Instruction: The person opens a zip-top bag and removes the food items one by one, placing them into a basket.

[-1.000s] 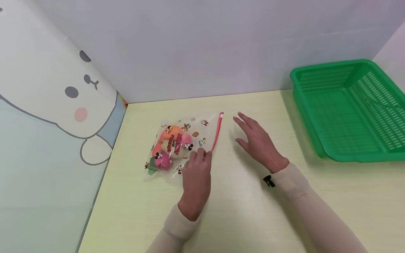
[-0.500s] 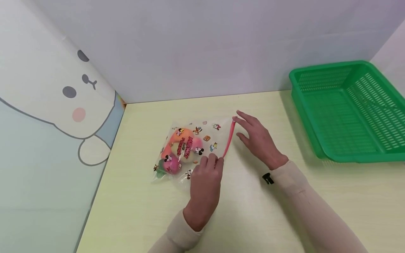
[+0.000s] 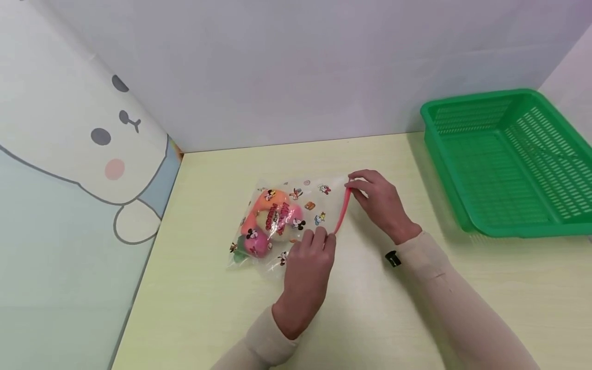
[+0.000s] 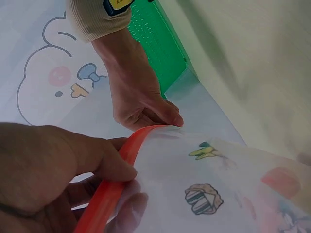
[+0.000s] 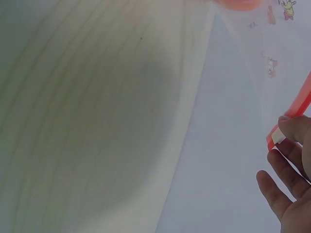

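A clear zip bag printed with cartoon figures holds several rounded orange, pink, yellow and green things, their kind hard to tell through the plastic. Along its right side runs a red zip strip. My left hand pinches the near end of the strip, thumb on one side in the left wrist view. At the far end, my right hand pinches the strip's corner between thumb and index finger. A small white slider shows there beside the thumb in the right wrist view.
To the right stands a green plastic basket with slatted sides. The pale wooden table meets a light wall at the back. A panel with a white cartoon animal borders the left.
My left hand has drawn the bag to the right along the table. My right hand's fingers, apart from the bag at first, have closed on the far end of the strip.
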A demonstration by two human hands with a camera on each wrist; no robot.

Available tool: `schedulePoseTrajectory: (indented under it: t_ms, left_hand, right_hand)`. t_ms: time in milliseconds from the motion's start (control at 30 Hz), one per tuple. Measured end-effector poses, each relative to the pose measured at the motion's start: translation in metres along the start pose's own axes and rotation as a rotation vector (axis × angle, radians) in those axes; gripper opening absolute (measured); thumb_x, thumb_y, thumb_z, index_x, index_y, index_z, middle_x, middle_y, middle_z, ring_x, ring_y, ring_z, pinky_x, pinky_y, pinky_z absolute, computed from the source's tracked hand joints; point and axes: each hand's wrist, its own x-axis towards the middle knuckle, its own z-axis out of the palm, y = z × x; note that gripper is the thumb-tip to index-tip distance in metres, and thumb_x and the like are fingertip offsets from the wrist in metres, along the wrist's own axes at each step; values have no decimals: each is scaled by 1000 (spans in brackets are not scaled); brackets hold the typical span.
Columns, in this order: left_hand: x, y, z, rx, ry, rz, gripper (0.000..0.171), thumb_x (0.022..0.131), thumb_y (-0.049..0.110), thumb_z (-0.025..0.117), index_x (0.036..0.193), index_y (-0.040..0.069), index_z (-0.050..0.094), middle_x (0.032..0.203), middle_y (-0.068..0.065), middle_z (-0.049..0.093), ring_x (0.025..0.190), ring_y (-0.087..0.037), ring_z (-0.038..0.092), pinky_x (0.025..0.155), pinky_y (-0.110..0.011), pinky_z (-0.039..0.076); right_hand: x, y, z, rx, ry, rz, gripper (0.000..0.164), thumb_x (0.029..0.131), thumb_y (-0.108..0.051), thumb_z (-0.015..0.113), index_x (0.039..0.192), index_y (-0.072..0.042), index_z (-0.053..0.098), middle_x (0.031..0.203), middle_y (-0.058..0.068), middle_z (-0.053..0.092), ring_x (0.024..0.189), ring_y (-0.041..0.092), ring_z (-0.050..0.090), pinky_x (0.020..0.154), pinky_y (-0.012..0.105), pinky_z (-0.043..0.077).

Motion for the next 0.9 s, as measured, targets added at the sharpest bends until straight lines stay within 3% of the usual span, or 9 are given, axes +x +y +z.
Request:
schedulePoseTrajectory:
  t_ms: [267, 700, 900]
  left_hand:
    - [5, -2, 5, 19, 48, 11, 39, 80, 21, 96, 115, 14, 81, 104, -6, 71, 91, -20, 68, 70, -29, 63]
    - [15, -17, 14, -35, 125, 22, 40, 81, 21, 95, 119, 15, 81, 108, -7, 72, 98, -22, 70, 77, -33, 65]
    - [16, -26, 14, -98, 189, 7, 40, 82, 17, 93, 119, 11, 81, 112, -10, 73, 102, -26, 72, 80, -37, 65]
  right_hand:
    - [-2, 4, -6, -14, 56, 39, 19, 85, 7, 84, 104, 2, 81, 114, 16, 73, 107, 33, 69, 92, 49, 62]
    - [-12, 10, -20, -13, 158, 62, 15, 86, 11, 81, 99, 3, 80, 108, 17, 71, 102, 34, 67, 86, 50, 62]
    - [-14, 9, -28, -16, 181, 42, 15, 87, 12, 80, 99, 3, 80, 105, 16, 70, 99, 32, 68, 84, 44, 61]
